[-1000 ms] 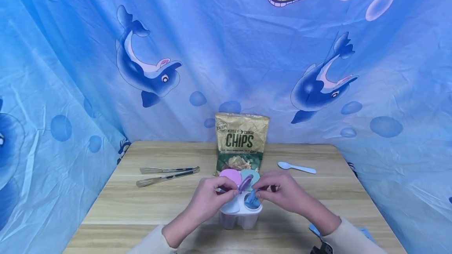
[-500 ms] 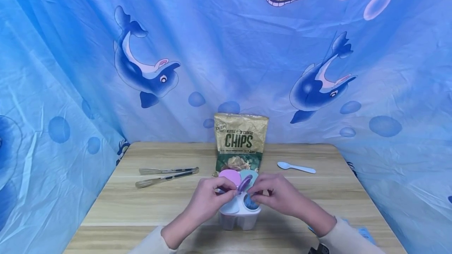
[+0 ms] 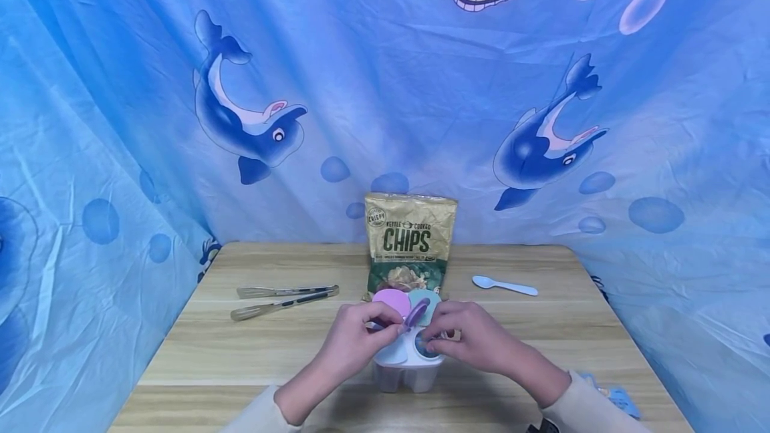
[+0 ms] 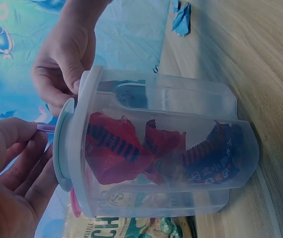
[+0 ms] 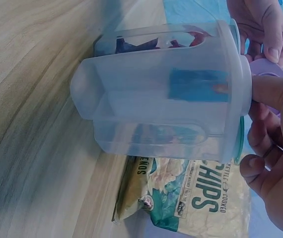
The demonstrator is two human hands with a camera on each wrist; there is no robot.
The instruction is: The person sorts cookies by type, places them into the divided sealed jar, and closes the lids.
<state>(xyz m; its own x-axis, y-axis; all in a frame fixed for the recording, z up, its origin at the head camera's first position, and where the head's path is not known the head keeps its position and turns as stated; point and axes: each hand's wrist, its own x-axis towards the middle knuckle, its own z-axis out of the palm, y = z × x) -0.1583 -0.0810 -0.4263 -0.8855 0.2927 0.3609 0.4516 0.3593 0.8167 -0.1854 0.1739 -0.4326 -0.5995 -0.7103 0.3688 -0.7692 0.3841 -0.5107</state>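
A clear plastic divided container (image 4: 171, 148) with a white top stands upright on the table, round flip lids around it. My left hand (image 3: 365, 334) pinches the purple lid (image 3: 416, 313) between thumb and fingertips, tilted up from the top. At the uncovered round opening (image 3: 423, 345) is my right hand (image 3: 472, 336). One straight finger of it reaches through, its tip against a small blue packet (image 5: 193, 85) inside. Red packets (image 4: 115, 148) and a navy packet (image 4: 213, 153) lie in another compartment, under a pale lid (image 3: 392, 353). Pink (image 3: 392, 302) and green (image 3: 428, 306) lids show behind.
A bag of chips (image 3: 410, 242) stands just behind the container. Tongs (image 3: 285, 301) lie at the left, a pale spoon (image 3: 504, 285) at the right. Blue packets (image 3: 622, 401) rest beside my right sleeve, near the table's front right.
The blue packet, pinched at the opening earlier, has gone down inside the compartment. My right fingers have moved slightly left and into the opening. The left hand holds the purple lid as before.
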